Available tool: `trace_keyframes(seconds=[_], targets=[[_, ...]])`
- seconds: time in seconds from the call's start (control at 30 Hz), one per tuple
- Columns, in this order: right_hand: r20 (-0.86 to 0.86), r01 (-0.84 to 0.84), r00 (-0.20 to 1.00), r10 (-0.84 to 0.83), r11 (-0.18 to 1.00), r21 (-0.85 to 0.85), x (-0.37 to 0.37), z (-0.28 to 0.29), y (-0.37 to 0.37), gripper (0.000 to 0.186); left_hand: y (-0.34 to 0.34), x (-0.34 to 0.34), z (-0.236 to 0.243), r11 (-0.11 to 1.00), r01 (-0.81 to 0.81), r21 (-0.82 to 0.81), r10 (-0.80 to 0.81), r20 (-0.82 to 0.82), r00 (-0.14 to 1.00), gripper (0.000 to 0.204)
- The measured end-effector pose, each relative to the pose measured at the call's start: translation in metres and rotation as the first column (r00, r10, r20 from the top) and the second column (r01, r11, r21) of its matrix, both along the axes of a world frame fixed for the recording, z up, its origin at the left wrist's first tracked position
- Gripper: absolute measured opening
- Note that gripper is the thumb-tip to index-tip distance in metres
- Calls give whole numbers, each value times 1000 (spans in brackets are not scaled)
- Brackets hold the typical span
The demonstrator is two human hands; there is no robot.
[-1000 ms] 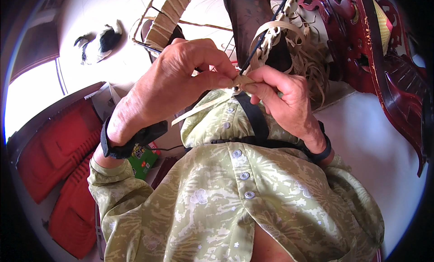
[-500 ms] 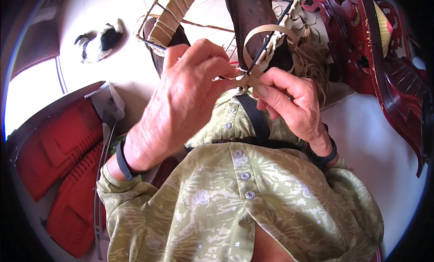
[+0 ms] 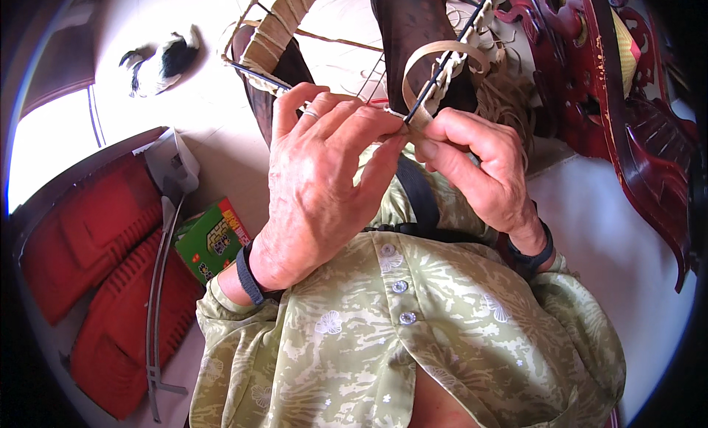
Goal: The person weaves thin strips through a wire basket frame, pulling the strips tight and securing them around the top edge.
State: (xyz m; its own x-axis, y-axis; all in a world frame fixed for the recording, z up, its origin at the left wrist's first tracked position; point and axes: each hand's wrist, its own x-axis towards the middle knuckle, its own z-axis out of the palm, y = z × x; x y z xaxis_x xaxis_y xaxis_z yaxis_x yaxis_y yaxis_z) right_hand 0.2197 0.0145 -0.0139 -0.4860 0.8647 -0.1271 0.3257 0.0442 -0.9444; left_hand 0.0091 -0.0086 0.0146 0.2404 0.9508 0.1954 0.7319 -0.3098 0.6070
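Two hands work a pale strip at the end of a dark rod

The left hand (image 3: 332, 147) and the right hand (image 3: 479, 166) meet in front of the person's body, close to the lower end of a dark rod (image 3: 422, 99). The right hand pinches a flat beige strip (image 3: 435, 46) between thumb and forefinger. The left hand has its thumb and forefinger close together at the same spot, the back of the hand facing up; whether the tips grip the strip cannot be told. A ring (image 3: 312, 114) sits on one of its fingers.

The strip stands up in a loose loop over the rod, just above the right hand. Further up, the rod carries pale braided wrapping (image 3: 472, 26). Beyond the left hand is a frame part wound with tan bands (image 3: 276, 33), and a tangle of loose strips (image 3: 509, 96) lies past the right hand.

Each wrist wears a dark band, and the person has on a pale green patterned shirt (image 3: 332, 361). To the left are red panels (image 3: 92, 236), a thin grey metal piece (image 3: 155, 302) and a green box (image 3: 210, 243). A black-and-white animal (image 3: 164, 65) is on the floor (image 3: 228, 159) at upper left; dark red carved furniture (image 3: 599, 66) stands at right.
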Motion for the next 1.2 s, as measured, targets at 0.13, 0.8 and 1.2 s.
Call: trace_keyframes(seconds=[0.13, 0.8, 1.2], targets=[[96, -76, 993, 70, 995, 58, -6, 28, 12, 11, -3, -2, -9, 999, 34, 18, -34, 2, 999, 18], [80, -164, 984, 159, 984, 64, 7, 39, 16, 17, -8, -3, -20, 998, 23, 51, -28, 89, 996, 25], [-527, -220, 847, -68, 858, -464, 18, 73, 30, 28, -10, 8, -22, 994, 9, 106, -13, 32, 999, 20]])
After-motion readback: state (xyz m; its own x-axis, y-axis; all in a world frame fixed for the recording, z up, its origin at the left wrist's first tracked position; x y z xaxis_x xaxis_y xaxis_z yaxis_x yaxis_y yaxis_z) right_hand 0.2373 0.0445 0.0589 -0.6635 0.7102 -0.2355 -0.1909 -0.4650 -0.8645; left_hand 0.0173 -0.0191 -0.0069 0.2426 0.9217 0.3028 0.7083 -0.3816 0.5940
